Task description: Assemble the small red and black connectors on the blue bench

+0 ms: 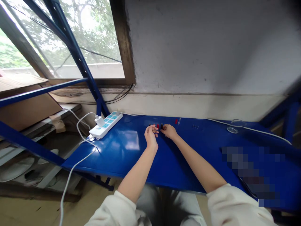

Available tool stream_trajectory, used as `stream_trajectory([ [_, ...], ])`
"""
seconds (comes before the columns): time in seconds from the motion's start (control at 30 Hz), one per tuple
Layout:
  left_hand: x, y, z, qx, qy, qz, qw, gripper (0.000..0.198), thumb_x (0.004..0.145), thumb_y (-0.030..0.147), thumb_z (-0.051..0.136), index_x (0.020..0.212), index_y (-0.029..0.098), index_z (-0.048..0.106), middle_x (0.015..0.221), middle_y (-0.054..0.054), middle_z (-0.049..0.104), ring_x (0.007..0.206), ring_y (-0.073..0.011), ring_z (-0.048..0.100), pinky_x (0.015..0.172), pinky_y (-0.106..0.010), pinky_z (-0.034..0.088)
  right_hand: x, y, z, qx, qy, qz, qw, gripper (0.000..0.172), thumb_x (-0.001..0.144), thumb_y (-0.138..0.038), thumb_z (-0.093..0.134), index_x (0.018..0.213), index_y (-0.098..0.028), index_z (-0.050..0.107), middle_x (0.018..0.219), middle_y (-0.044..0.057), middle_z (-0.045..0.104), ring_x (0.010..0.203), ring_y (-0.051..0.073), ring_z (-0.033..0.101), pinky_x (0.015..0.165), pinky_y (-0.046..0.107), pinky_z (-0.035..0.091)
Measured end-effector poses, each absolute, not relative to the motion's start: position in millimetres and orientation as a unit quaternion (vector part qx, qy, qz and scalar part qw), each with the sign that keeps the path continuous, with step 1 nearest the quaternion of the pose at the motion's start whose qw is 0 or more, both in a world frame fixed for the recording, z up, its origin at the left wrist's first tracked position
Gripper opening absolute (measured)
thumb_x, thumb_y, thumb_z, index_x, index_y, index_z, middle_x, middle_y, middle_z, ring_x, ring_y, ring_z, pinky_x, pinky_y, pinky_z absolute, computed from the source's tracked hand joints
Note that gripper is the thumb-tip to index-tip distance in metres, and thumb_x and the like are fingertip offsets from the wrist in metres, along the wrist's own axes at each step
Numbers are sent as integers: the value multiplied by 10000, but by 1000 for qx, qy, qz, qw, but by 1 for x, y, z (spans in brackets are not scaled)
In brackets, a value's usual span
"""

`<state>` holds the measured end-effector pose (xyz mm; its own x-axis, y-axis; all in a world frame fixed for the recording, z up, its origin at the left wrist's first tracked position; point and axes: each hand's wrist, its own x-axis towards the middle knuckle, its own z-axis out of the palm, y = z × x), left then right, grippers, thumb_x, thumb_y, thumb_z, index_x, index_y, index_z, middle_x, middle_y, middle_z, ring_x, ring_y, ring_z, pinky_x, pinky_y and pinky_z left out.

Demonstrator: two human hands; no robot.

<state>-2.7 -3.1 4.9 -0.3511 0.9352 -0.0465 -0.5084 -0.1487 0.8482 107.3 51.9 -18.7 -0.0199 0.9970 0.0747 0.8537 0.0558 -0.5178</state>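
On the blue table, the fingertips of my right hand (169, 131) close on a small upright black cylinder (161, 126). A small red cylinder (157, 126) stands just left of it, between my two hands. My left hand (151, 134) is beside the red cylinder, with its fingers loosely bent and apart; I see nothing held in it. Behind its fingers, the top of another small dark piece (150, 124) shows, mostly hidden. Farther back and right lie a red piece (176, 121) and a clear, narrow piece (179, 121).
A white power strip (107, 125) with a plugged-in charger (99, 121) is at the table's left end, its cable hanging over the edge. Small clear bits (195, 127) and a clear ring-shaped item (232, 129) lie rightward. A pixelated dark object (249, 172) occupies the right side.
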Motion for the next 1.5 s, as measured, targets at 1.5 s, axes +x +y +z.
stream_trajectory([
  [1.5,11,-31,3,665,421,540,299,332,792,228,475,1107,289,560,955,-44,582,802,-152,554,765,-254,416,149,10,7,-602,-726,-2,331,168,795,-279,453,855,-202,589,819,40,624,786,169,549,651,265,300],
])
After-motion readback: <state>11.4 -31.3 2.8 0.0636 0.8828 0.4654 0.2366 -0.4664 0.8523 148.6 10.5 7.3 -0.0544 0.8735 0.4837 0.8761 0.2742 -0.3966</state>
